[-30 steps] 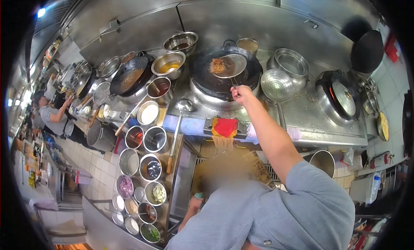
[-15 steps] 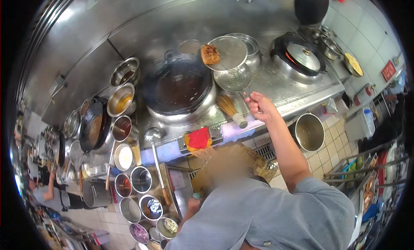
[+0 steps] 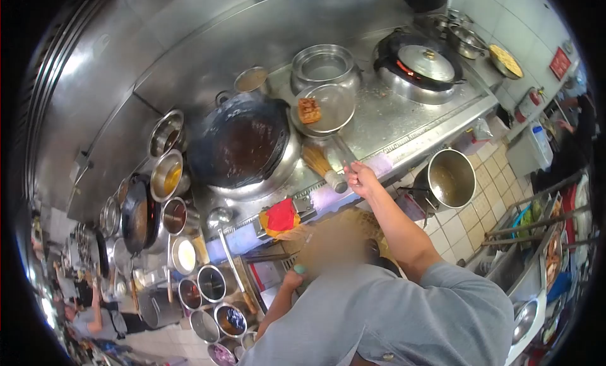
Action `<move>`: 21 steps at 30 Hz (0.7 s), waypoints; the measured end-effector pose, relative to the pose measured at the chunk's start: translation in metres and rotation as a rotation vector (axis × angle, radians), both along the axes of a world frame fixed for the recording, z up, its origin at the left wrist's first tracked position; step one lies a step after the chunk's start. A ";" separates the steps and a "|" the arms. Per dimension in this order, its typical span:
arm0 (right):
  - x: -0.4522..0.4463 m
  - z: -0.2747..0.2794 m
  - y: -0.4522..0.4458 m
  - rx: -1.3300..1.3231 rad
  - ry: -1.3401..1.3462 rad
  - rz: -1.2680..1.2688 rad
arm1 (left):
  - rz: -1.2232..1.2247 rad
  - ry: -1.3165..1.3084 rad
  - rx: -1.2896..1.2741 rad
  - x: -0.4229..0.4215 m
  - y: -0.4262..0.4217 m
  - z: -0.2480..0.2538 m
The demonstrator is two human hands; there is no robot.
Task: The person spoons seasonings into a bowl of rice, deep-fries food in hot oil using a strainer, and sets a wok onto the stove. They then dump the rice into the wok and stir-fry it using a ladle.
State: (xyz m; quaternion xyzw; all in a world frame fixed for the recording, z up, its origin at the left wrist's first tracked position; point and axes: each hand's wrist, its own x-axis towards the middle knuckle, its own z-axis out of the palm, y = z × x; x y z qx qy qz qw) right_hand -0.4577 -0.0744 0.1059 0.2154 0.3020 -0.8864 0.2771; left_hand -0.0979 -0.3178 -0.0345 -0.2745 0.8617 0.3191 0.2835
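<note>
- Worktop (image 3: 379,117): steel, runs across ahead of you. Big wok (image 3: 208,139) sits on it, forward-left of your right hand (image 3: 362,179); dark brown liquid inside.
- Lidded wok (image 3: 424,62): farther right on the worktop; contents hidden.
- Pot (image 3: 303,59): just beyond the strainer, pale liquid in it. Bucket (image 3: 452,154): on the floor, right of your right hand, murky brownish liquid.
- Strainer (image 3: 341,107): mesh lies forward and a bit left of your right fingers; long axis runs along the handle from them. Mesh is right of the big wok, apart from its rim, overlapping a skimmer (image 3: 304,128); can't tell if they touch.
- Your right hand is the nearer one, fingers clamped on the strainer handle. Your left hand (image 3: 293,279) is low, well apart; can't tell its finger state.
- Bowl (image 3: 159,170): yellow liquid, left of the big wok.
- Brush (image 3: 315,159): just left of your right hand.
- Food block (image 3: 309,111): browned, in the mesh, toward its left rim.
</note>
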 end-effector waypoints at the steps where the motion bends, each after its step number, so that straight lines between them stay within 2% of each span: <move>1: 0.002 -0.001 0.003 -0.121 -0.024 0.012 | -0.041 0.092 0.012 -0.011 -0.001 0.001; 2: 0.007 -0.001 0.007 -0.244 -0.044 0.008 | -0.095 0.106 0.043 -0.023 -0.005 0.001; 4: 0.027 0.003 0.016 -0.222 -0.049 -0.018 | -0.235 0.119 0.080 -0.055 -0.025 0.000; 6: 0.068 0.035 0.025 -0.197 -0.054 -0.145 | -0.394 0.108 0.099 -0.098 -0.060 0.000; 7: 0.081 0.021 0.037 -0.304 0.064 -0.092 | -0.486 0.095 0.100 -0.125 -0.069 0.003; 8: 0.099 0.016 0.051 -0.445 0.027 -0.099 | -0.541 0.084 0.106 -0.153 -0.077 0.006; 9: 0.123 0.029 0.065 -0.434 -0.062 -0.188 | -0.586 0.078 0.098 -0.178 -0.083 0.006; 10: 0.154 0.056 0.078 -0.349 -0.028 -0.314 | -0.618 0.068 0.085 -0.197 -0.082 0.003; 13: 0.240 0.063 0.137 -0.228 0.059 -0.500 | -0.698 0.042 0.014 -0.235 -0.066 -0.005; 15: 0.308 0.080 0.175 -0.012 0.131 -0.588 | -0.768 0.034 0.002 -0.244 -0.047 -0.011; 18: 0.402 0.117 0.213 0.257 -0.004 -0.914 | -0.875 0.019 0.024 -0.245 -0.018 -0.017; 19: 0.431 0.123 0.230 0.252 -0.021 -1.001 | -0.910 0.014 0.033 -0.243 -0.009 -0.020; 21: 0.483 0.148 0.260 0.374 0.002 -1.089 | -0.991 0.004 0.053 -0.235 0.007 -0.022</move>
